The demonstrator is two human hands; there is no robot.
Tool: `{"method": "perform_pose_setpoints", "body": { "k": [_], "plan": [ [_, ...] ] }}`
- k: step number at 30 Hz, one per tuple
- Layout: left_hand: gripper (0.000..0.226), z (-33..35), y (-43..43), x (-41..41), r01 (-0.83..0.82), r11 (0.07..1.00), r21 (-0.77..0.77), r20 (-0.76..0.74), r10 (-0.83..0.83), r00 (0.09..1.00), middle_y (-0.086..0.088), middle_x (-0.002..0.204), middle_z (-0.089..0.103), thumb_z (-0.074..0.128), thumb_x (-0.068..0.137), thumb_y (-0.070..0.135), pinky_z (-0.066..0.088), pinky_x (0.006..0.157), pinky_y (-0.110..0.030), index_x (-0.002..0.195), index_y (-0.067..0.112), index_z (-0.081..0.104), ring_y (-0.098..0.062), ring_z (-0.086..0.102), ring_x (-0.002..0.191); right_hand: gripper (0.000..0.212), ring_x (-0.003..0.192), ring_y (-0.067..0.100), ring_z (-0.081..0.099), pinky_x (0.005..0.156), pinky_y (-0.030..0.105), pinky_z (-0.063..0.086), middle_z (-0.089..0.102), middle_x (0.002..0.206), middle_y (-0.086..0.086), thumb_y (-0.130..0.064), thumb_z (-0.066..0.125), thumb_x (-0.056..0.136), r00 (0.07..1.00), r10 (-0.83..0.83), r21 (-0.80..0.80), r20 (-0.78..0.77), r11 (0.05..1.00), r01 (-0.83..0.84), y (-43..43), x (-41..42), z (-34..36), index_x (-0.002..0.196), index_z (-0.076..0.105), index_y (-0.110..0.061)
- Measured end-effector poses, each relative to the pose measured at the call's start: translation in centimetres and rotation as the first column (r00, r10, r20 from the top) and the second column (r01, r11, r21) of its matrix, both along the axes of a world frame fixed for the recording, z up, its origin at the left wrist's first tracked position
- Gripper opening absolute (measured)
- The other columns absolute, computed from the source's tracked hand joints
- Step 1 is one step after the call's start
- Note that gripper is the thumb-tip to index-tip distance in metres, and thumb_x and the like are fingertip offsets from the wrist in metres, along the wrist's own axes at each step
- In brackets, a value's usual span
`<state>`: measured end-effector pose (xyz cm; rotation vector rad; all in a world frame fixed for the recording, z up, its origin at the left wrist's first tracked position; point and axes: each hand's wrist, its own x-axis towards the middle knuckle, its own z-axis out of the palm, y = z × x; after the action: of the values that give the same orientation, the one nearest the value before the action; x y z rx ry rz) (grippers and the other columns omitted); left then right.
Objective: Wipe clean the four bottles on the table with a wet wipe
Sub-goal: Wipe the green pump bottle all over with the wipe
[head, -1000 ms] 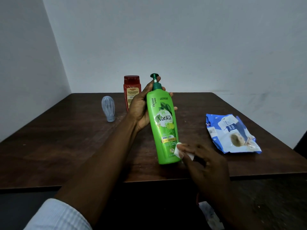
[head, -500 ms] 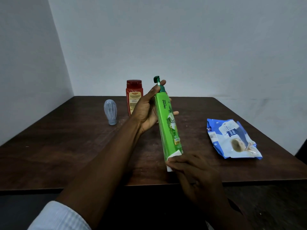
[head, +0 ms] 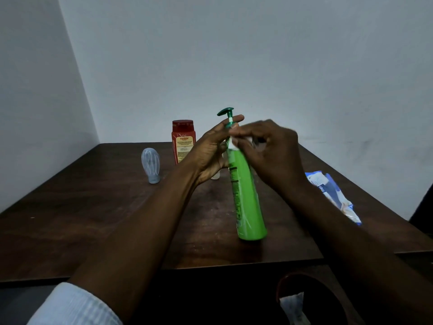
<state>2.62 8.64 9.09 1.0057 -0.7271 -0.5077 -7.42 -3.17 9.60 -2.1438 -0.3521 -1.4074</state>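
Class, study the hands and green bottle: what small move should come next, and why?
Probably slide the wipe up onto the pump: the right hand pinches it at the neck of the bottle, the left hand steadies that neck, and the pump is bare.

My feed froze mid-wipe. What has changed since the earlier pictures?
The right hand slid the wipe from the base of the green bottle up to its neck. The bottle was turned, so its front label now faces away. The left hand still holds it near the top; the red bottle, bluish bottle and wipes pack stayed put.
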Motion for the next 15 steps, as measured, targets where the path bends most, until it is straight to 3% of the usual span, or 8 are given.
{"method": "perform_pose_setpoints", "body": {
  "k": [8,12,15],
  "plan": [
    [0.028,0.3,-0.2,-0.3,-0.036,0.998,0.045,0.003,0.035,0.999,0.001,0.094,0.075,0.054,0.1,0.017,0.057,0.069,-0.033,0.125,0.024,0.063,-0.012,0.07,0.086,0.015,0.085,0.006,0.068,0.08,0.025,0.053,0.077,0.09,-0.005,-0.015,0.078,0.082,0.999,-0.003,0.039,-0.051,0.999,0.004,-0.6,0.5,0.3,0.096,0.081,-0.018],
    [0.029,-0.1,0.0,-0.1,-0.068,0.995,0.072,-0.007,0.069,0.998,0.002,0.091,0.061,0.056,0.099,0.024,0.056,0.064,-0.033,0.127,0.026,0.064,-0.013,0.062,0.083,0.017,0.084,0.01,0.067,0.079,0.023,0.052,0.076,0.088,-0.005,-0.009,0.077,0.08,0.999,0.001,0.001,-0.054,1.0,-0.001,-0.3,-0.8,-1.5,0.092,0.08,-0.02],
    [0.027,-0.6,0.3,0.4,-0.106,0.992,0.062,-0.034,0.109,0.994,0.002,0.091,0.054,0.057,0.099,0.025,0.056,0.063,-0.033,0.124,0.026,0.067,-0.012,0.056,0.081,0.016,0.086,0.013,0.066,0.081,0.03,0.053,0.075,0.09,-0.005,-0.011,0.076,0.08,0.995,0.026,-0.023,-0.097,0.999,-0.029,0.0,-2.4,-4.1,0.092,0.08,-0.021]
  ]
}}
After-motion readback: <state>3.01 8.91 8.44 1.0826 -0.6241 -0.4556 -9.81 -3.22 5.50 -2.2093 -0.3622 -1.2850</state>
